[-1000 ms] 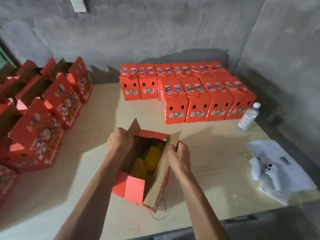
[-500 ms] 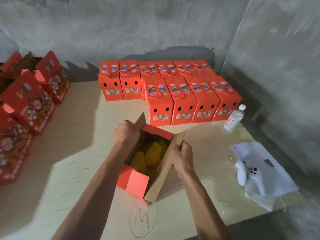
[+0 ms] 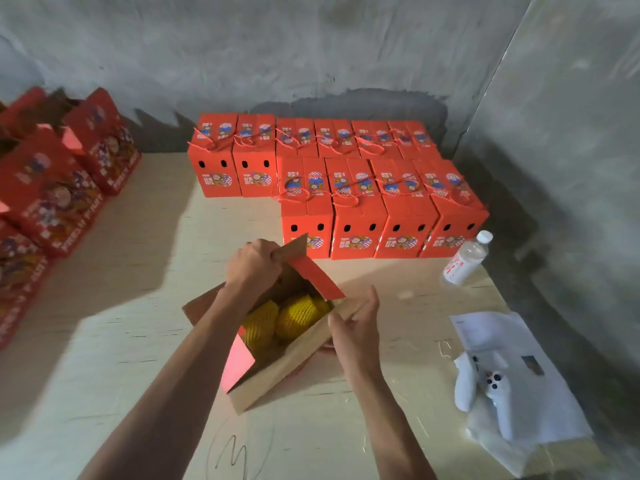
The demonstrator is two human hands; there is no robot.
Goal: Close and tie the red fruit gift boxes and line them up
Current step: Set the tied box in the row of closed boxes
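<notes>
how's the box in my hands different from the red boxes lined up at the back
The box in your hands stands open, flaps up, yellow netted fruit showing; the lined-up boxes are shut. It has no cord tied on top; theirs are tied. It sits askew; they stand in straight rows. All are red.

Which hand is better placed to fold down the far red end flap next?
Probably the left hand: it already grips by the red end flap; the right hand rests open on the near side flap.

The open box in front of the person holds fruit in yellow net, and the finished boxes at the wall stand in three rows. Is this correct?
Not quite: the head view shows the finished boxes in two rows, not three. The open box does hold fruit in yellow net.
</notes>
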